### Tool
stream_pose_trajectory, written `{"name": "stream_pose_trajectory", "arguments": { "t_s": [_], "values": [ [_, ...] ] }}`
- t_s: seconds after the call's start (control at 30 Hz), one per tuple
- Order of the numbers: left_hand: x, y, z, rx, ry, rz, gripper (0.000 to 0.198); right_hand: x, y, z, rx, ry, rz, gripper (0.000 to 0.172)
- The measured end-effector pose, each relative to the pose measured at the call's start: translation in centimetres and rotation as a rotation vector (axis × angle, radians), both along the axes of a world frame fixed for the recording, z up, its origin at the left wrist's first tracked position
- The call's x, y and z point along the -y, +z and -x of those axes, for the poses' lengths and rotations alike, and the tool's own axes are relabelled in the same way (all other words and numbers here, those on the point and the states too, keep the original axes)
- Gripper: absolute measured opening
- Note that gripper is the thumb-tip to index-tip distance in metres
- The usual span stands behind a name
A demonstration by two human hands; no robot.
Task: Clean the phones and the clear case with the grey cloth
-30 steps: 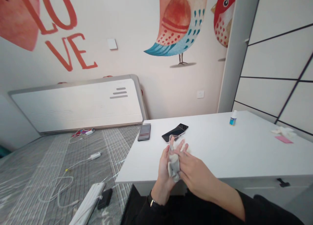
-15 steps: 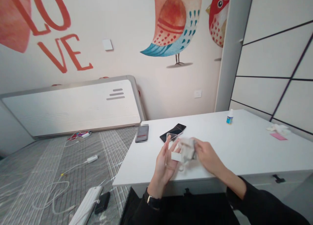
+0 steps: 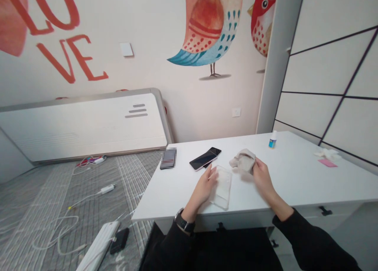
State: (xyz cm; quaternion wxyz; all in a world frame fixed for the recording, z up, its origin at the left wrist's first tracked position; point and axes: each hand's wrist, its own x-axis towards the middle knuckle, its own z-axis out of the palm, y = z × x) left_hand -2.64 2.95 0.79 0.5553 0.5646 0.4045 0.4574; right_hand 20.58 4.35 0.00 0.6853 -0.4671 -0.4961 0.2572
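Your left hand (image 3: 205, 186) rests loosely open on the clear phone case (image 3: 221, 186) lying flat on the white table (image 3: 295, 184); it looks light, flexible and slick, so grip it by the rims. Just beyond, your right hand (image 3: 261, 176) pinches the soft, crumpled cloth (image 3: 243, 161), with the phone (image 3: 205, 158) farther back.

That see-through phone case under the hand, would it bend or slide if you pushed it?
The clear case looks thin and probably flexes a little. It lies flat on the smooth white table, part over the front edge, so a push might slide it off. The left hand rests on it. Likely light.
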Motion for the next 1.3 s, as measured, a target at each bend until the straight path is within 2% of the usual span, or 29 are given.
{"name": "stream_pose_trajectory", "arguments": {
  "t_s": [0.13,0.23,0.3,0.4,0.47,0.6,0.67,0.7,0.83,0.97,1.0,1.1,1.13,1.23,1.3],
  "values": [
    [0.3,0.8,1.7,-0.242,0.132,-0.186,0.080,-0.2,-1.0,-0.8,0.029,-0.029,0.009,0.052],
    [2.6,1.4,2.2,-0.378,0.173,-0.259,0.072,0.0,-1.0,-1.3,0.102,-0.070,-0.002,0.050],
    [4.8,1.2,1.8,-0.463,0.190,-0.280,0.079,0.0,-0.4,-1.3,0.192,-0.072,-0.017,0.048],
    [7.2,0.3,0.7,-0.679,0.209,-0.363,0.100,0.5,0.7,-0.5,0.405,-0.002,-0.062,0.042],
    [7.6,-0.2,0.2,-0.786,0.198,-0.433,0.102,1.4,1.1,0.9,0.591,0.105,-0.083,0.034],
    [6.7,-0.8,0.7,-0.746,0.155,-0.478,0.102,4.4,0.9,3.9,0.908,0.403,-0.106,0.028],
    [6.2,-0.9,1.2,-0.702,0.118,-0.453,0.109,5.6,0.8,4.7,1.052,0.541,-0.115,0.031],
    [6.1,-0.9,1.5,-0.690,0.098,-0.446,0.111,6.0,0.9,4.8,1.128,0.565,-0.098,0.035],
    [6.1,-1.0,2.1,-0.686,0.094,-0.452,0.112,6.3,1.4,4.8,1.300,0.410,0.043,0.046],
    [6.0,-1.3,2.4,-0.641,0.115,-0.419,0.118,6.4,1.5,4.9,1.316,0.527,-0.008,0.053],
    [6.0,-1.3,2.5,-0.629,0.117,-0.414,0.118,6.3,1.4,4.9,1.320,0.512,0.003,0.052],
    [6.1,-1.4,2.6,-0.610,0.130,-0.419,0.118,6.3,1.3,5.0,1.326,0.334,0.098,0.053],
    [6.2,-1.3,2.6,-0.605,0.134,-0.420,0.118,6.4,1.1,5.2,1.328,0.317,0.105,0.057],
    [6.3,-1.3,2.6,-0.575,0.135,-0.384,0.121,7.4,0.8,5.9,1.319,0.440,0.048,0.073],
    [6.2,-1.2,2.7,-0.554,0.137,-0.350,0.123,8.1,0.8,6.4,1.305,0.525,0.027,0.074]
  ]
}}
